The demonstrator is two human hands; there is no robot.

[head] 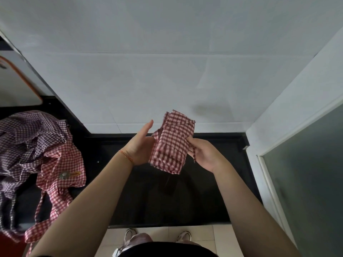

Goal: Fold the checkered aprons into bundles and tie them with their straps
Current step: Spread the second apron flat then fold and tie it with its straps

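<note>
Pinching the folded red checkered apron bundle [171, 143] and its strap with our right hand [203, 154], we press our flat left hand [139, 145] against its side above the black counter [148, 201]

soft woven gingham cloth is seen in the folded bundle [171, 141], matt and creased, held above the counter [148, 201]. the counter is shown as glossy black stone, light mirrored in it. left of the bundle, crumpled cloth aprons [37, 154] are heaped, thin and matt. behind the bundle, smooth wall tiles [167, 62] are given a faint sheen. right of it, frosted glass [306, 173] is framed.
</note>
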